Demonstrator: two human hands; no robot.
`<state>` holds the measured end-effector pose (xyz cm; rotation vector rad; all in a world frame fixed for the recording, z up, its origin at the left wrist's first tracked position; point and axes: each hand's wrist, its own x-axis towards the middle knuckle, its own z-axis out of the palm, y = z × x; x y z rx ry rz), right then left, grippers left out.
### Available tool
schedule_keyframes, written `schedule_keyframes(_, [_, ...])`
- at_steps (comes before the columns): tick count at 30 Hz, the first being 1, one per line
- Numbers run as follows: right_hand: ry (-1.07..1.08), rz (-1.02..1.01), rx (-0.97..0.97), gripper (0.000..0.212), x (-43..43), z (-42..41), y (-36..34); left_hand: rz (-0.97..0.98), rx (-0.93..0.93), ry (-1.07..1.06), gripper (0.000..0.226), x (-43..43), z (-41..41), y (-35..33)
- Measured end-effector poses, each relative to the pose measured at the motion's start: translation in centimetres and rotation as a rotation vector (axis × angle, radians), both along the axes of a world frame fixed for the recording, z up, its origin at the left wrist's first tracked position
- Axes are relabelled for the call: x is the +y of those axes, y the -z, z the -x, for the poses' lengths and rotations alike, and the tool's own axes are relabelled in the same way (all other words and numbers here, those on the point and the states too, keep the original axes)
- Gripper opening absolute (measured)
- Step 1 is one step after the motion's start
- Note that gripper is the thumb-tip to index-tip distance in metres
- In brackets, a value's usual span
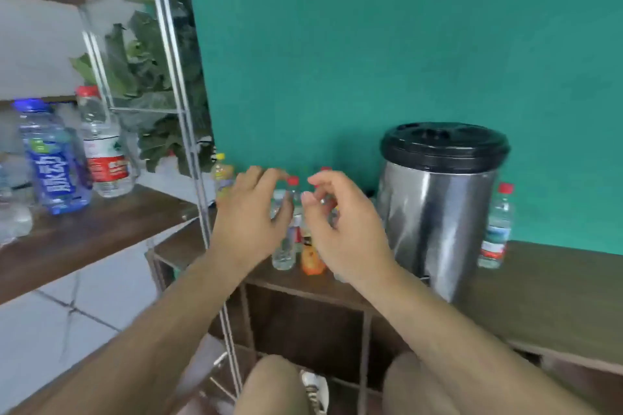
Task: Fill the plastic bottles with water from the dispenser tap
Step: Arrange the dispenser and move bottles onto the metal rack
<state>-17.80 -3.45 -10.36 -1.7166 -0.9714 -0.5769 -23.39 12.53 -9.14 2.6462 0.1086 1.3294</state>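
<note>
Flanking steel dispenser (438, 212), red-capped clear bottles (497, 229).

Bare forearms (161, 323), bare knees (269, 384), one whitish shoe (315, 392)

A teal wall (371, 44) rises behind a brown wooden bench (556, 296) with open cubbies below. At left, leafy greens (148, 71) show behind a metal rack (190, 145), above a wooden shelf (84, 239) and white floor tiles (50, 330).
</note>
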Motion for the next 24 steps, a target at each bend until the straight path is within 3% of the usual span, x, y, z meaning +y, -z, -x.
schedule_keyframes(6, [0.442,0.069,0.063,0.028,-17.7,-4.4,3.0,-0.069,0.081,0.366,0.043,-16.2,-8.9,0.5])
schedule_keyframes(12, [0.700,0.059,0.139,0.033,-27.8,-10.4,5.4,-0.118,0.147,0.567,0.051,-26.1,-15.4,0.3])
schedule_keyframes(18, [0.682,0.091,0.460,0.056,-30.0,-20.8,8.9,-0.037,0.326,0.524,0.061,-30.9,-20.7,4.2])
schedule_keyframes(24, [0.541,0.117,0.713,0.086,-28.0,-30.6,13.2,-0.179,0.277,0.508,0.060,-30.3,-22.9,5.3])
